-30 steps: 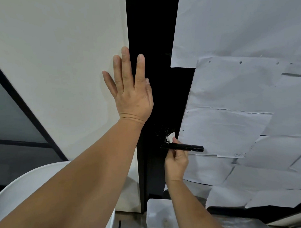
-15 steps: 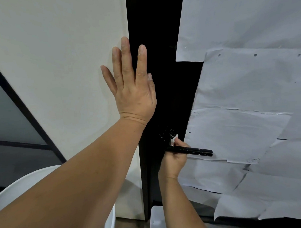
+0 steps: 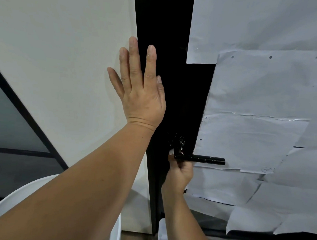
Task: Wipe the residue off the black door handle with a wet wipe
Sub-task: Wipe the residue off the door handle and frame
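Landmark: the black lever door handle [image 3: 200, 158], low on the black door stile, pointing right over the paper.

Far left of the handle, low: rim of a white rounded plastic tub [image 3: 22, 194], well apart from the work.

Left and above the handle: my left hand [image 3: 141, 95] lies flat and wide, fingers spread, palm straddling the seam between the cream wall panel [image 3: 62, 69] and the black door stile [image 3: 166, 56]. It holds nothing; I judge it a brace.

At the handle's pivot end: my right hand [image 3: 181, 170] is closed around the white wet wipe [image 3: 171, 152], only a scrap of which shows above the knuckles. A second ago the wipe sat higher and plainer beside the rosette; now it is tucked down against the neck of the lever. So the rubbing has moved onto the pivot corner. Pale flecks show on the rosette and along the bar, so residue remains, in my view.

Right of the handle: overlapping white paper sheets [image 3: 262, 134] taped to the door, edges loose just below the bar. The bar's free end is clear, so there is room to stroke rightward. Catching a paper edge is the risk.
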The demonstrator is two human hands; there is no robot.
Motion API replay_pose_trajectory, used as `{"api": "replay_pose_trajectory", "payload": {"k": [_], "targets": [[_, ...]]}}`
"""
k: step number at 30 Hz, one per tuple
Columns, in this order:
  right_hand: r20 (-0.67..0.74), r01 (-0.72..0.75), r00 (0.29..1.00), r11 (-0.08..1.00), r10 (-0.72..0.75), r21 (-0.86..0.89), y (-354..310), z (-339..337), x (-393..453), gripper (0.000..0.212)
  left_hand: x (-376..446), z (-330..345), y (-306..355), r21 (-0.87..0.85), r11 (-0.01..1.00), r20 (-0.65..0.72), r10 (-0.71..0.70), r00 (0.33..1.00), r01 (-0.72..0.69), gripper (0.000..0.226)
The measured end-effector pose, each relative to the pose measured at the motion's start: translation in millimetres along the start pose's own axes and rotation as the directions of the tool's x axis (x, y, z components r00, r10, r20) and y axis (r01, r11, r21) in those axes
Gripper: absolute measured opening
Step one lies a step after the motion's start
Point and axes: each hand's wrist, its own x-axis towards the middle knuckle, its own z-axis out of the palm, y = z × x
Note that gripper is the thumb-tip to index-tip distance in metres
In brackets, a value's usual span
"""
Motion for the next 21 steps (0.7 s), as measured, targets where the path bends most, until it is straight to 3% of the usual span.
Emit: {"api": "replay_pose_trajectory", "payload": {"k": [3,5,9,11,14,16,19,21], "targets": [[0.026,0.190,0.982,0.975,-0.189,-0.115,0,-6,2,0.038,0,0,1,-0.004,1.000,0.004,-0.002,1.000,0.002,0.052],[0.117,0.341,0.939,0.910,-0.322,-0.236,0,-9,6,0.045,0,0,0,-0.006,1.000,-0.001,0.001,1.000,-0.001,0.052],[0.429,0.729,0.684,0.574,-0.590,-0.373,9,-18,9,0.050,1,0,2,-0.014,1.000,-0.005,-0.009,1.000,0.008,0.053],[0.480,0.791,0.611,0.480,-0.629,-0.378,7,-18,14,0.046,1,-1,3,-0.020,1.000,-0.008,-0.014,1.000,0.014,0.052],[0.416,0.757,0.648,0.483,-0.638,-0.440,-17,-4,14,0.014,0,-1,4,-0.020,1.000,-0.008,-0.016,1.000,0.016,0.051],[0.377,0.703,0.705,0.528,-0.600,-0.476,-26,-2,15,0.021,-1,0,2,-0.012,1.000,-0.009,-0.009,1.000,0.008,0.052],[0.339,0.665,0.740,0.557,-0.581,-0.497,-12,-7,21,0.012,0,1,0,-0.003,1.000,-0.020,0.000,1.000,0.000,0.052],[0.411,0.715,0.694,0.505,-0.591,-0.483,0,-16,21,0.029,0,0,0,-0.012,1.000,-0.019,-0.001,1.000,0.001,0.052]]}}
